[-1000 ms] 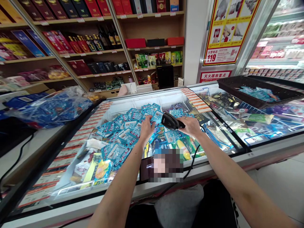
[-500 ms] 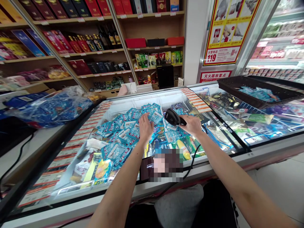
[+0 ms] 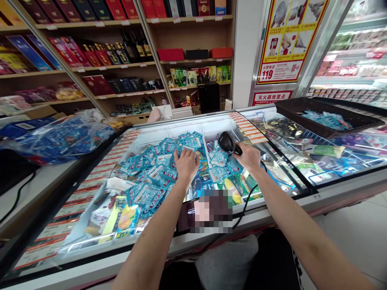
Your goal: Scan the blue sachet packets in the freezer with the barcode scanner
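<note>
My right hand (image 3: 249,158) is wrapped round the handle of a black handheld barcode scanner (image 3: 226,142), its head pointing left over the freezer. A black cable (image 3: 248,198) runs down toward the freezer's front edge. Fingers stretched out and apart, my left hand (image 3: 186,166) rests palm down at the right side of a large pile of small blue packets (image 3: 152,175). No packet is visibly gripped by it. Below the scanner lies a smaller group of blue packets (image 3: 219,158), across a white divider from the pile.
The glass-topped chest freezer (image 3: 157,250) also holds yellow and green ice-cream packs (image 3: 232,189). A dark phone-like device (image 3: 185,219), partly pixelated, lies at its front edge. A black tray (image 3: 326,125) with blue packets sits right; a clear plastic bag (image 3: 69,135) of packets lies left.
My left hand has spread flatter over the pile and shifted slightly right. The scanner in my right hand has moved right and up, away from the left hand.
</note>
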A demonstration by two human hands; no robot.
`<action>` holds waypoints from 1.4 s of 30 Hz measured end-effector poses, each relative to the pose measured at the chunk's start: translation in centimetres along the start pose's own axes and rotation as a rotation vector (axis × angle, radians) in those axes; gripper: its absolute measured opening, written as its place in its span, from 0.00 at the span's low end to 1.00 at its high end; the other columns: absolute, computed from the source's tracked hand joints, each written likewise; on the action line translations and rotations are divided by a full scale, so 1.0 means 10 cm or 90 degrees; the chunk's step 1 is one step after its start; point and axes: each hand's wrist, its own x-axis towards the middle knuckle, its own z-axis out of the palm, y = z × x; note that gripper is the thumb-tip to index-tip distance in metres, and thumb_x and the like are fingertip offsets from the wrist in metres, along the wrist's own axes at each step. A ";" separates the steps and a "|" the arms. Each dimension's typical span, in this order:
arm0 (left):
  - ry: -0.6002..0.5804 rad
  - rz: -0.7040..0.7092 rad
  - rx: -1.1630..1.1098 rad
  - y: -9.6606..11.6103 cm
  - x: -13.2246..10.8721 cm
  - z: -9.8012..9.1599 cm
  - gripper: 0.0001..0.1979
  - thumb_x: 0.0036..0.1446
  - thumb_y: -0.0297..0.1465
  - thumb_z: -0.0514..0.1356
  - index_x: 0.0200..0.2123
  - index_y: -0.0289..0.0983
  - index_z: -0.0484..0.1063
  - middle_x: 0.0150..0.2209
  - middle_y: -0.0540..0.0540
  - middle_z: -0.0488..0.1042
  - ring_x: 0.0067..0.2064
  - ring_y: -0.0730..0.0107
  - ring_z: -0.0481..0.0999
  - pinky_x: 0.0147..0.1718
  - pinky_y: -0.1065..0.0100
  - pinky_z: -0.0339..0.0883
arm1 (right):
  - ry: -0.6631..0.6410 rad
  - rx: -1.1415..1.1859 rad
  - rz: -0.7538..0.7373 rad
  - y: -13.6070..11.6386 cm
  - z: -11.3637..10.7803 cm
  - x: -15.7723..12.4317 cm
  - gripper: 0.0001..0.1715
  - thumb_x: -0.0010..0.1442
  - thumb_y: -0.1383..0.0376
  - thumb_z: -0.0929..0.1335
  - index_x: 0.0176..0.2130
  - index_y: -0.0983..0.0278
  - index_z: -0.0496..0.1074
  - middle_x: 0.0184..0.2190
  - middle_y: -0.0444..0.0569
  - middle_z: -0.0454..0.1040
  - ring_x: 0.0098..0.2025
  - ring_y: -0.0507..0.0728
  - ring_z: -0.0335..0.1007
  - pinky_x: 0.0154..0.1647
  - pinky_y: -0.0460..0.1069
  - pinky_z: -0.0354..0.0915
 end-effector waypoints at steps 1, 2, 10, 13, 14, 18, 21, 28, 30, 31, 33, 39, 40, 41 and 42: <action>0.003 -0.004 0.003 0.00 0.00 0.00 0.16 0.60 0.36 0.48 0.41 0.41 0.74 0.47 0.42 0.74 0.57 0.54 0.64 0.62 0.43 0.31 | -0.001 -0.002 0.006 0.00 0.00 0.00 0.24 0.56 0.53 0.66 0.51 0.57 0.69 0.38 0.50 0.76 0.39 0.60 0.71 0.35 0.49 0.59; 0.003 -0.003 0.003 0.00 0.00 0.00 0.16 0.60 0.36 0.48 0.43 0.41 0.73 0.48 0.42 0.73 0.58 0.54 0.63 0.62 0.43 0.30 | -0.002 -0.005 0.013 0.00 -0.01 0.01 0.24 0.56 0.53 0.66 0.51 0.57 0.69 0.38 0.50 0.76 0.39 0.60 0.71 0.35 0.49 0.59; -0.182 0.347 -0.049 0.17 0.13 -0.18 0.28 0.61 0.25 0.44 0.64 0.45 0.48 0.65 0.48 0.51 0.67 0.65 0.44 0.64 0.52 0.38 | -0.016 -0.013 0.017 -0.02 -0.03 0.01 0.25 0.55 0.52 0.66 0.51 0.57 0.69 0.37 0.50 0.77 0.38 0.60 0.72 0.35 0.49 0.60; -0.243 0.485 -0.107 0.19 0.17 -0.19 0.27 0.62 0.25 0.44 0.63 0.50 0.50 0.65 0.52 0.53 0.67 0.69 0.46 0.63 0.56 0.42 | -0.016 -0.015 0.013 -0.03 -0.02 0.00 0.24 0.55 0.53 0.66 0.50 0.58 0.70 0.37 0.50 0.77 0.38 0.60 0.72 0.35 0.49 0.60; -0.254 0.501 -0.122 0.17 0.18 -0.16 0.26 0.63 0.26 0.44 0.63 0.50 0.51 0.64 0.52 0.54 0.66 0.69 0.47 0.63 0.57 0.45 | -0.016 -0.016 0.011 -0.03 -0.02 0.00 0.24 0.55 0.54 0.66 0.50 0.58 0.70 0.37 0.50 0.77 0.38 0.60 0.72 0.35 0.49 0.60; -0.286 0.471 -0.125 0.10 0.17 -0.06 0.22 0.63 0.28 0.44 0.59 0.47 0.59 0.60 0.46 0.62 0.62 0.65 0.57 0.57 0.59 0.55 | -0.021 -0.016 0.004 -0.02 0.00 0.01 0.23 0.56 0.52 0.66 0.49 0.57 0.70 0.37 0.50 0.76 0.39 0.60 0.72 0.35 0.49 0.60; -0.277 0.414 -0.109 0.08 0.17 -0.03 0.19 0.63 0.31 0.45 0.56 0.44 0.63 0.54 0.41 0.68 0.57 0.62 0.64 0.54 0.58 0.57 | -0.015 -0.012 0.005 -0.01 0.03 0.01 0.24 0.56 0.52 0.65 0.50 0.58 0.70 0.37 0.51 0.76 0.39 0.60 0.72 0.35 0.49 0.59; -0.222 0.259 -0.127 0.07 0.19 0.06 0.26 0.64 0.41 0.43 0.63 0.42 0.51 0.62 0.45 0.58 0.62 0.63 0.57 0.59 0.60 0.50 | -0.027 -0.015 0.004 -0.02 0.03 0.01 0.24 0.56 0.52 0.66 0.50 0.57 0.70 0.38 0.50 0.76 0.39 0.59 0.71 0.36 0.49 0.59; -0.237 0.235 -0.121 0.06 0.19 0.09 0.26 0.63 0.43 0.43 0.62 0.43 0.53 0.61 0.46 0.60 0.61 0.62 0.59 0.59 0.60 0.51 | -0.035 -0.016 0.003 -0.02 0.01 0.02 0.25 0.55 0.53 0.67 0.51 0.57 0.69 0.39 0.50 0.76 0.39 0.59 0.71 0.36 0.49 0.60; -0.236 0.224 -0.118 0.05 0.19 0.11 0.27 0.62 0.44 0.44 0.63 0.42 0.52 0.62 0.45 0.59 0.61 0.62 0.59 0.59 0.60 0.51 | -0.038 -0.017 0.003 -0.02 0.01 0.02 0.25 0.55 0.53 0.67 0.51 0.57 0.69 0.39 0.50 0.76 0.39 0.59 0.71 0.36 0.49 0.60; -0.232 0.205 -0.109 0.04 0.20 0.12 0.30 0.61 0.46 0.45 0.63 0.40 0.50 0.62 0.44 0.58 0.62 0.60 0.57 0.59 0.59 0.51 | -0.041 -0.014 0.005 -0.02 -0.01 0.02 0.25 0.55 0.53 0.67 0.50 0.57 0.69 0.39 0.49 0.76 0.39 0.59 0.71 0.36 0.48 0.60; -0.243 0.188 -0.091 0.02 0.22 0.12 0.30 0.60 0.49 0.45 0.61 0.42 0.55 0.60 0.44 0.61 0.59 0.58 0.60 0.57 0.57 0.53 | -0.032 -0.002 0.004 -0.01 0.00 0.02 0.23 0.55 0.52 0.67 0.49 0.55 0.70 0.39 0.47 0.76 0.39 0.59 0.72 0.36 0.49 0.60; -0.239 0.183 -0.092 0.01 0.22 0.12 0.30 0.60 0.49 0.45 0.61 0.43 0.56 0.59 0.44 0.62 0.58 0.58 0.61 0.56 0.57 0.54 | -0.029 -0.002 0.003 -0.01 0.00 0.02 0.23 0.55 0.52 0.67 0.49 0.54 0.70 0.39 0.47 0.76 0.39 0.59 0.72 0.36 0.49 0.60; -0.237 0.179 -0.093 0.01 0.22 0.12 0.30 0.59 0.49 0.46 0.61 0.44 0.57 0.58 0.44 0.63 0.57 0.57 0.62 0.55 0.57 0.55 | -0.027 -0.002 0.003 -0.01 0.01 0.02 0.23 0.55 0.52 0.67 0.49 0.54 0.70 0.39 0.47 0.76 0.39 0.59 0.72 0.36 0.49 0.60; -0.236 0.177 -0.096 0.01 0.22 0.12 0.29 0.59 0.50 0.46 0.60 0.44 0.58 0.56 0.44 0.64 0.57 0.57 0.62 0.55 0.56 0.56 | -0.026 -0.002 0.001 -0.01 0.02 0.02 0.23 0.55 0.52 0.67 0.50 0.54 0.69 0.39 0.47 0.76 0.39 0.59 0.72 0.36 0.49 0.60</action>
